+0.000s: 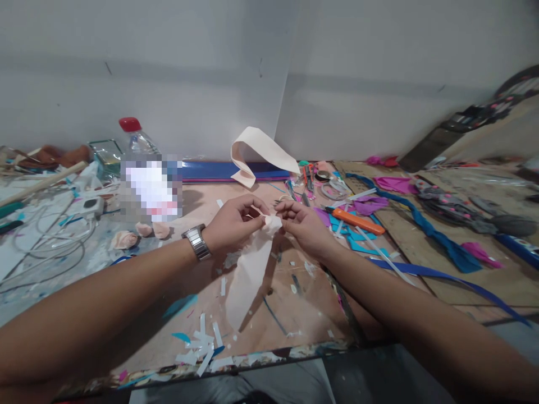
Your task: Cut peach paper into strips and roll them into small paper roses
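Observation:
My left hand (238, 221), with a metal watch on its wrist, pinches the gathered top of a cream crepe-paper strip (252, 269). From the other side, my right hand (306, 227) has its fingertips closed on the same gathered end. The strip's loose part hangs down toward me over the table and narrows to a point. Small dark tips (278, 201) show by my right fingers; what they belong to I cannot make out. Behind my hands, another cream strip (261, 147) stands curled over a blue folded sheet (206, 170).
A clear bottle (143, 146) with a red cap stands at left, near rolled cream paper flowers (125, 239) and a white charger (92, 207) with cables. An orange cutter (357, 220), a tape roll (332, 189) and blue ribbon (446, 275) lie right. White scraps (204, 342) lie near the front edge.

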Tool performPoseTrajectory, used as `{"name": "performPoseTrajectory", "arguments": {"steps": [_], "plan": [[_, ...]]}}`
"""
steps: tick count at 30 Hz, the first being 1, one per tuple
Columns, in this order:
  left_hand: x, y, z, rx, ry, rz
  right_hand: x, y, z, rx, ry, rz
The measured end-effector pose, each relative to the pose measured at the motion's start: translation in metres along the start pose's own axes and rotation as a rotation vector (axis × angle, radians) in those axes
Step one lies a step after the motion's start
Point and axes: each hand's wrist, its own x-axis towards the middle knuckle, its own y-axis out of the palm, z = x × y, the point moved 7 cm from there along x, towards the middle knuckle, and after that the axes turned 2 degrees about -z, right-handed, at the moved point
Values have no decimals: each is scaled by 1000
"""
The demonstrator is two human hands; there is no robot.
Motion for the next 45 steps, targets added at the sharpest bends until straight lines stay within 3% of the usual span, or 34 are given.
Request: {"name": "performPoseTrajectory", "arguments": {"steps": [3,6,10,17,21,25,29,33,37,41,45], "plan": [[2,-7,3,65,-19,-71,-4,-3,14,-109,-159,-8],[2,-8,6,86,-51,-106,-15,7,29,-286,-354,134],[-3,2,15,-19,-239,-50,-29,20,38,-650,-542,182],[-7,11,17,-9,-256,5,-34,31,41,-781,-665,203],[-7,9,18,35,-250,11,-29,24,38,-687,-587,124],[-9,12,19,83,-264,70,-18,12,25,-408,-345,33],[-8,14,17,141,-130,101,-10,10,7,-49,-70,50],[-7,10,12,200,3,66,-11,18,-1,139,97,150],[-6,7,4,211,96,34,-14,21,-2,212,109,187],[-5,6,-2,166,114,24,-17,28,-2,216,94,271],[-2,2,-3,160,103,-4,-18,29,1,209,68,267]]}}
